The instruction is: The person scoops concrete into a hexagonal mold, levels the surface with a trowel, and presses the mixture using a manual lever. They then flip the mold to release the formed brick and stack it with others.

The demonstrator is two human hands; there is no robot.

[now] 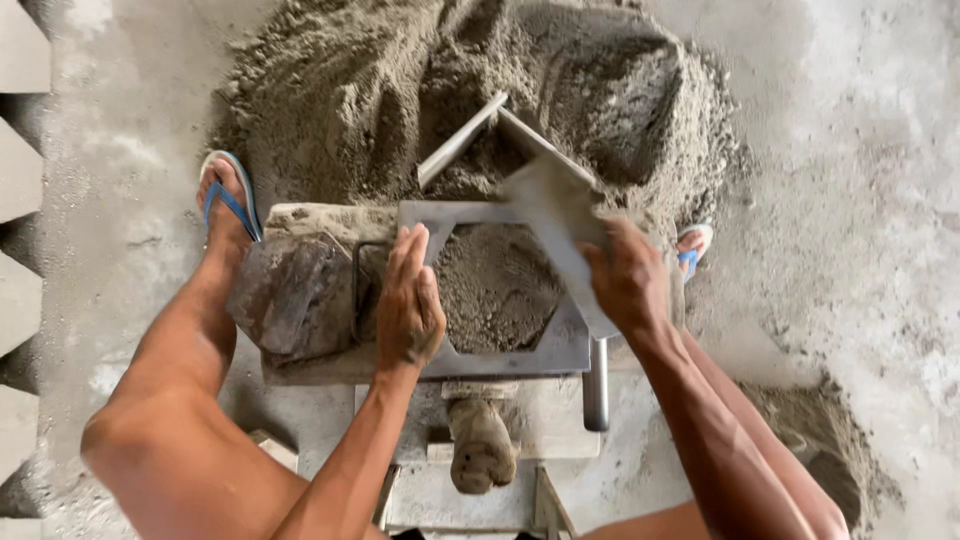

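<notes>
Now the right hand (628, 280) closes its grip on a flat scraper (555, 215) above the sand-filled hexagonal mould (495, 285), left hand (408, 300) flat beside.

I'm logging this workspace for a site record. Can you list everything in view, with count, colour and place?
sand pile: one, grey-brown, top centre
metal mould: one, grey, six-sided opening filled with mix, centre
flat scraper: one, grey, over the mould
flat block: one, dark brown, left of the mould
cast blocks: several, pale grey, left edge
sandals: two, blue-strapped, on the feet
left hand: flat on the mould's left rim
right hand: grips the scraper
</notes>
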